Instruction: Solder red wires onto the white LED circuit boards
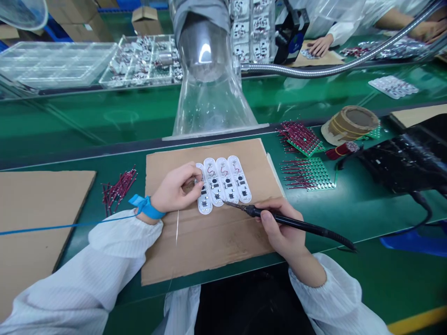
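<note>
My right hand [284, 228] grips a black soldering iron [279, 217], its tip at the lower end of the white circuit boards. A joined row of several rounded white circuit boards [223, 181] lies on the cardboard sheet [209, 246], with thin red wires on the upper parts. My left hand [179, 187] is closed in a pinch over the leftmost board and hides part of it. From beneath that hand a thin silvery strand, which looks like solder wire [177, 228], trails down over the cardboard. Its end at the fingertips is hidden.
Dark red wires [119, 190] lie left of the cardboard. Green boards with red wires [309, 173], a tape-like roll [351, 123] and a black device [405, 156] stand to the right. A clear fume hood [213, 107] hangs behind. Across the bench is a co-worker's hand [320, 45].
</note>
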{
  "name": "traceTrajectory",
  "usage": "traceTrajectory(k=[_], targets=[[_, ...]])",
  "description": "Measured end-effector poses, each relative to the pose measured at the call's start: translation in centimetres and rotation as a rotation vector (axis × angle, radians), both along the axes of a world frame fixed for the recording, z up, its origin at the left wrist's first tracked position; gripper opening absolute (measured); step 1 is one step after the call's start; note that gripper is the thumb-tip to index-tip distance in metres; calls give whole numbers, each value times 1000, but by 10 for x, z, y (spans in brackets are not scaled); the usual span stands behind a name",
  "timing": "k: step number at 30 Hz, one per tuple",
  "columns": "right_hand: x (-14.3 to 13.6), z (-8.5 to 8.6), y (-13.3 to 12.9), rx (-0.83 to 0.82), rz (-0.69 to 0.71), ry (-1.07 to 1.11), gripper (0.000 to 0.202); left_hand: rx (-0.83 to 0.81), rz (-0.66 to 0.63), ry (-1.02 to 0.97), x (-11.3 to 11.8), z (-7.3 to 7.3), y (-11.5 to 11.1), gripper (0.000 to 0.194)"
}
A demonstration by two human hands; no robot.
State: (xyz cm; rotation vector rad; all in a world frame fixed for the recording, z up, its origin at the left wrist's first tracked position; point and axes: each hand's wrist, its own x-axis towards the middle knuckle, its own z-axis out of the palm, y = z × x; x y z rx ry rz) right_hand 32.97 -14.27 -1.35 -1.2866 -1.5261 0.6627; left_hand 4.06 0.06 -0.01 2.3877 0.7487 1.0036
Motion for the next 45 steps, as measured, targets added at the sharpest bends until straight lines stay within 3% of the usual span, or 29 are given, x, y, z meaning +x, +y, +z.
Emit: traceTrajectory(k=[45], targets=[[-2, 3, 3, -55, 23, -4, 9, -13, -73, 13, 3, 3, -1, 13]])
